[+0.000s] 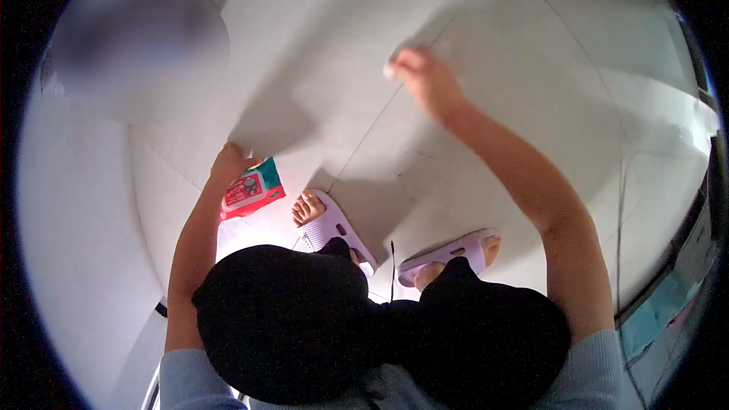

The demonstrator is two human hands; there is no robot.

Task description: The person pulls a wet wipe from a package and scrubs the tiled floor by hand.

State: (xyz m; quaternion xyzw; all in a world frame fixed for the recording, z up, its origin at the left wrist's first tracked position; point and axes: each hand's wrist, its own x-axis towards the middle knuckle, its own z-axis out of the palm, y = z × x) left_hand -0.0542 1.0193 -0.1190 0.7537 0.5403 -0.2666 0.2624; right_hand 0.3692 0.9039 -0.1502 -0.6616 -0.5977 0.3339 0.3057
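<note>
My left hand (231, 163) is closed on the upper edge of a red and green pack of wet wipes (257, 191), which hangs tilted left of my feet. The pack's printed side and lid face up toward me. Farther forward, my right hand (427, 82) is stretched out over the pale floor, its fingers curled together and smeared by motion. A whitish spot shows at its fingertips; I cannot tell whether it is a small held thing or a nail.
I am crouched, with dark-clothed knees (288, 319) and lilac slippers (343, 231) below me. Thin joint lines cross the tiled floor (516, 144). A white surface (76, 212) rises at left. A blurred round patch (140, 38) covers the upper left. Teal items (657, 315) lie at far right.
</note>
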